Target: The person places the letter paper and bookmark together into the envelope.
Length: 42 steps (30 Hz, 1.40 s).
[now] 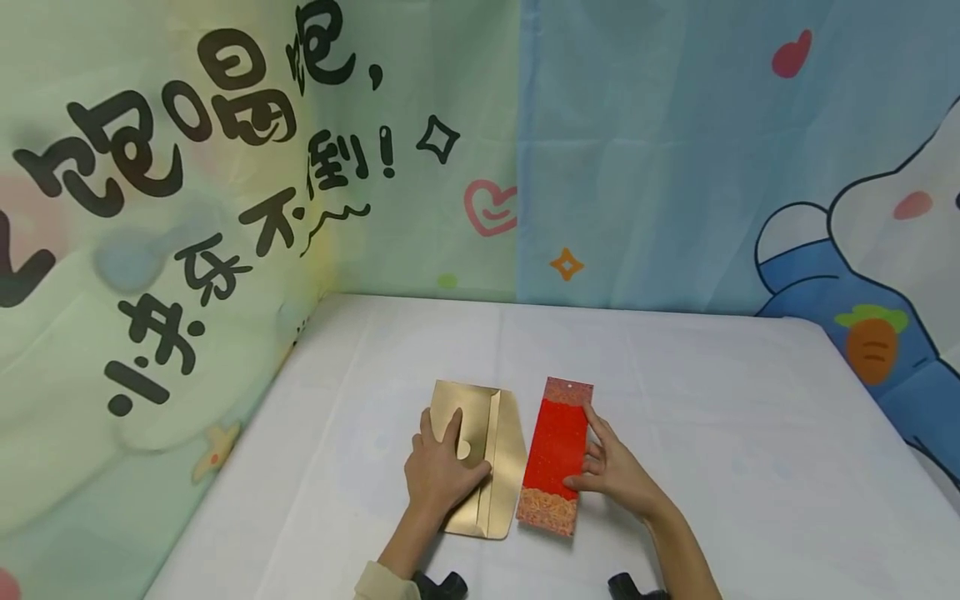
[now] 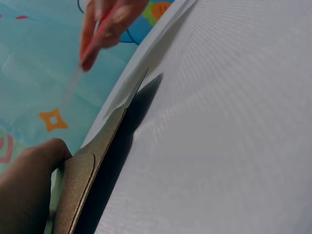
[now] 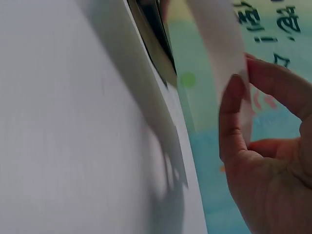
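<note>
A gold envelope (image 1: pixel 504 467) with a folded flap lies on the white table in the head view. Spread over its left part is my left hand (image 1: pixel 438 471), the fingers and thumb resting on the surface. To its right, my right hand (image 1: pixel 618 471) pinches a long red card (image 1: pixel 555 442) by the right edge. Patterned bands cross both ends of the card, and a small hole sits near its top. The card's pale back (image 3: pixel 219 39) shows in the right wrist view, between thumb and fingers. In the left wrist view, the envelope (image 2: pixel 92 175) is seen edge-on beneath the thumb.
A white cloth covers the table (image 1: pixel 712 417). Behind it hangs a printed fabric backdrop (image 1: pixel 637 167) with a cartoon figure at right, and another printed sheet with large black characters stands along the left side. Dark wrist-camera parts (image 1: pixel 442 586) show at the bottom.
</note>
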Available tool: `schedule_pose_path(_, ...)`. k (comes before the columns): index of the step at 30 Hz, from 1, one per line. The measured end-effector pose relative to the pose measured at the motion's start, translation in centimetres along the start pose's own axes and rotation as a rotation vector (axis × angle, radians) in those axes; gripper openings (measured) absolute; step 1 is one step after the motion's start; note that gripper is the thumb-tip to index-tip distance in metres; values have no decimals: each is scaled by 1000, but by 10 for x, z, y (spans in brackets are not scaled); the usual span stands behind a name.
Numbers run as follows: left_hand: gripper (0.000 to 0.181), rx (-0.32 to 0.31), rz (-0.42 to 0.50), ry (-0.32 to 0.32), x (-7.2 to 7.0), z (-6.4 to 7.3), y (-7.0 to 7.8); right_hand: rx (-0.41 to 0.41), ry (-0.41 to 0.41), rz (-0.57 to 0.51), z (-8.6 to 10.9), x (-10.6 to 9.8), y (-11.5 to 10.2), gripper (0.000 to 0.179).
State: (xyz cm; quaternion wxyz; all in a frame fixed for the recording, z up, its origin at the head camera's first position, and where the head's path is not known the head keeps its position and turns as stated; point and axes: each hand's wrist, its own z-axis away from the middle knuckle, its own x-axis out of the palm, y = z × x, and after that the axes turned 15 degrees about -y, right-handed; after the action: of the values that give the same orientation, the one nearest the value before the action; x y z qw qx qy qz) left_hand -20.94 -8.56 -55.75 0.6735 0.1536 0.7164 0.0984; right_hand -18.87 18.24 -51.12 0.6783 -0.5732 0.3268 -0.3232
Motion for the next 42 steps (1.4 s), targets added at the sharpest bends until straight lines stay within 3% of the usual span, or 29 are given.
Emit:
schedule_pose_path(6, 82, 8, 4, 7, 2, -1, 0, -31, -3, 81, -25, 19, 2, 111)
schedule_pose_path(13, 81, 8, 14, 4, 3, -3, 0, -39, -18, 153, -40, 33, 3, 113)
schedule_pose_path(32, 82, 1, -14, -9, -3, -1, 2, -80, -105, 79, -49, 48, 12, 114)
schedule_pose_path(36, 82, 5, -10, -3, -2, -1, 1, -67, -112, 132, -52, 47, 14, 114)
schedule_pose_path(42, 82, 2, -11, -15, 1, -1, 1, -3, -52, 343, -58, 50, 13, 113)
